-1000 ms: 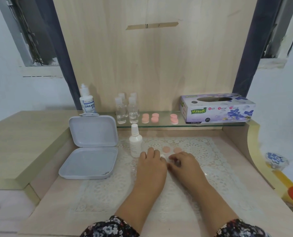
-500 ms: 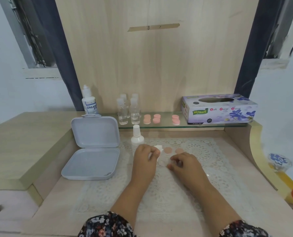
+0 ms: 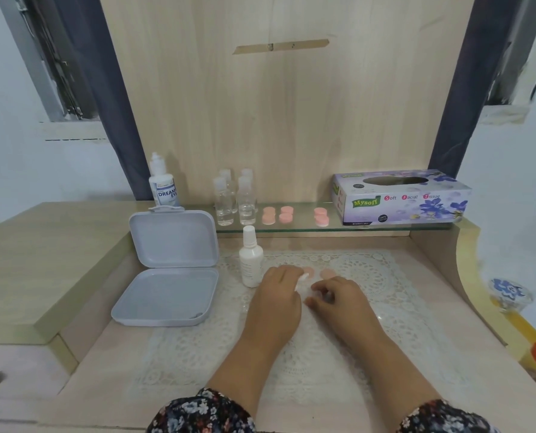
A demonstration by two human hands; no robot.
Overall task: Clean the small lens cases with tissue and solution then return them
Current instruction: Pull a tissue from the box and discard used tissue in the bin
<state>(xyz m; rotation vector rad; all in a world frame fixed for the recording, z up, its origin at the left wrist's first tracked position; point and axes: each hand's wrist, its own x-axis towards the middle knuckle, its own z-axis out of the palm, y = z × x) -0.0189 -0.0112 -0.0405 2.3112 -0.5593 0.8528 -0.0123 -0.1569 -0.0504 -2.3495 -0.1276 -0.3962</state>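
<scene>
left hand hides most of the white tissue; right hand fingertips blurred, their hold unclear

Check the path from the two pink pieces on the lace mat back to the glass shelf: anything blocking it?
Nothing visible blocks it. The two pink pieces lie beyond both hands, with bare mat up to the glass shelf. The white spray bottle stands off to the left. A gap shows between the pink pairs there.

The picture is bright with soft, even light. Shadows are faint; a pale one lies under the glass shelf. The hands look a little blurry. The lace mat looks washed out. The wide lens bends the edges, so the curtains lean outward.
</scene>
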